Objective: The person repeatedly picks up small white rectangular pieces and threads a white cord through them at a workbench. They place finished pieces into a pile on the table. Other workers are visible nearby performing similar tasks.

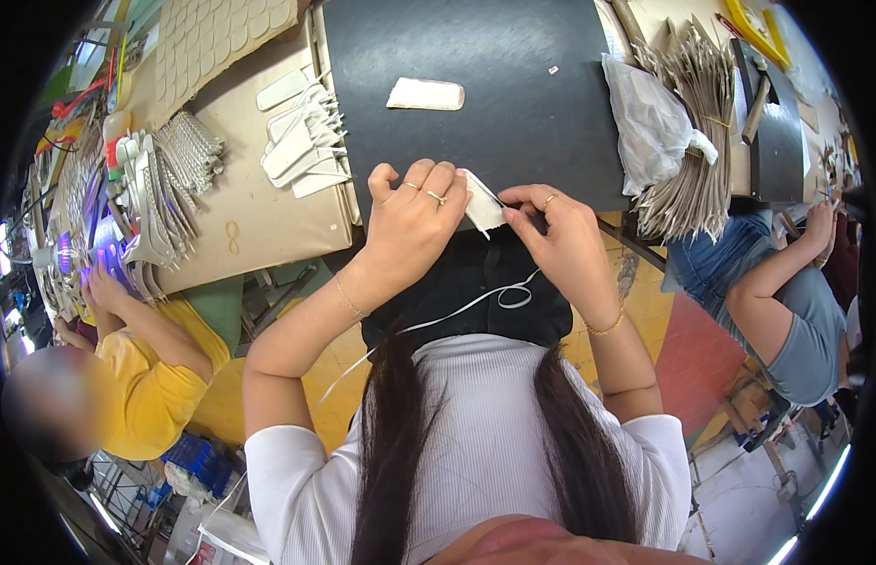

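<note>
Both my hands hold one small white flat piece (482, 205) at the near edge of a black work mat (513, 94). My left hand (414, 221) grips its left side with curled fingers. My right hand (556, 231) pinches its right edge between thumb and forefinger. A thin white cord (485, 299) trails from under my hands down across my dark lap. A second cream flat piece (426, 93) lies alone further back on the mat.
A stack of white flat pieces (304, 141) sits on the tan table left of the mat. A white plastic bag (650, 118) and a bundle of grey strips (697, 141) lie to the right. A person in yellow (146, 377) works at left, another person (786, 292) at right.
</note>
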Demonstrator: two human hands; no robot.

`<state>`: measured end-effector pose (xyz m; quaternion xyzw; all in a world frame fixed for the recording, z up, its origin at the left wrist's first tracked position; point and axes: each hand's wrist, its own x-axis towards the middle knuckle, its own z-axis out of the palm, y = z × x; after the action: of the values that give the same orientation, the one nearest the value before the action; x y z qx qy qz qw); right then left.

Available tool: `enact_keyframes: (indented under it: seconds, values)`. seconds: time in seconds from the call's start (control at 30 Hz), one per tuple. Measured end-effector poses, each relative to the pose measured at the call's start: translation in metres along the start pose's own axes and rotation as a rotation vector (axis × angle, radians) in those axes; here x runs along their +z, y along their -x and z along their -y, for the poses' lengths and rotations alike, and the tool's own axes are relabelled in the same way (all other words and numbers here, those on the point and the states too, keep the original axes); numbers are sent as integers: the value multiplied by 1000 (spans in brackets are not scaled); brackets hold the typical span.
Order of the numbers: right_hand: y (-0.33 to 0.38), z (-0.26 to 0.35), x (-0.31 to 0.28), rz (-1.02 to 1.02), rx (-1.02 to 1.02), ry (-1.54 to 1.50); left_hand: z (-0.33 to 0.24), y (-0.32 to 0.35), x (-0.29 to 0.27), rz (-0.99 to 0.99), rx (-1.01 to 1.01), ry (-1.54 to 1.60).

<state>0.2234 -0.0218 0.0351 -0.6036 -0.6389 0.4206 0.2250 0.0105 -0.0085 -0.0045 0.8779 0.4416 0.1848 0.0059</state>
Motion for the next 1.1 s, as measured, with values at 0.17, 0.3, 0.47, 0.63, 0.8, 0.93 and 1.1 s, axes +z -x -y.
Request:
enact_keyframes:
  seconds: [0.17,0.3,0.47,0.63,0.8,0.93,1.1]
  values:
    - [7,-5,10,10,-156,196,-1,0,-4,85,23,-73]
    - [8,-9,15,-24,-217,275,-3,0,-5,114,32,-102]
    - [9,-10,15,-3,-226,315,-3,-1,-6,145,32,-115]
    - [10,-10,17,-11,-243,335,-3,-2,-6,143,27,-107]
    - [12,-9,19,-29,-273,413,-2,-1,-4,143,20,-101]
    - [15,-7,22,-47,-309,512,2,2,1,72,-4,-1]
    - [16,-4,22,-10,-253,505,13,4,1,14,49,92]
